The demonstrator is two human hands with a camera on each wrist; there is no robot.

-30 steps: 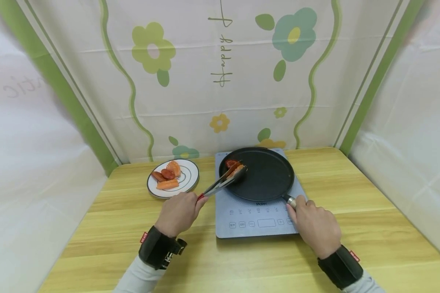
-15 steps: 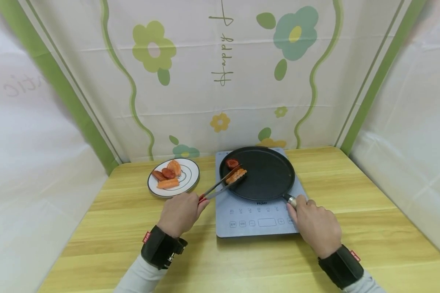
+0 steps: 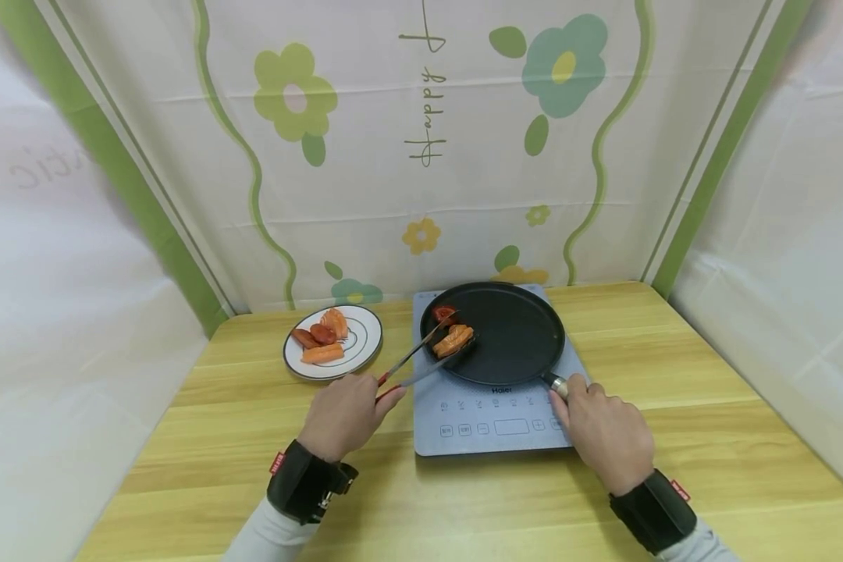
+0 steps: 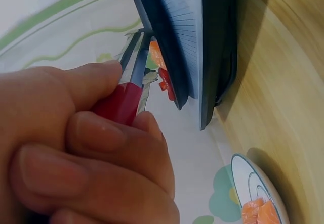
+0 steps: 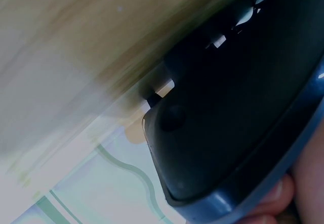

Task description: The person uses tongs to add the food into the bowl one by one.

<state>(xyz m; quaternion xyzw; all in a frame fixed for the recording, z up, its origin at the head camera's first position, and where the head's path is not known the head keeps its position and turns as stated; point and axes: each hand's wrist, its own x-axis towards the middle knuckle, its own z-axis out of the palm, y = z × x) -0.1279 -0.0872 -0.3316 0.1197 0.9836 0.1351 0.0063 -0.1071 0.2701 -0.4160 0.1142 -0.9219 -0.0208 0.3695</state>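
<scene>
Tongs (image 3: 421,361), thin metal with red grips, pinched by left hand (image 3: 344,414), spread around orange salmon (image 3: 453,339); right hand (image 3: 604,433) wraps the round black pan's (image 3: 513,336) mostly hidden handle.

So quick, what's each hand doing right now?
Left hand: closed, gripping the red-handled tongs, whose tips are at the salmon piece in the pan.
Right hand: closed, holding the pan handle.

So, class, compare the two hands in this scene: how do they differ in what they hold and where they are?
The left hand grips red-handled tongs over the wooden table, beside the cooktop; the right hand grips the pan handle at the cooktop's front right corner. The left hand's tongs reach to an orange food piece in the black pan; the right hand's handle joins that pan directly. Both wear a black wrist strap.
</scene>
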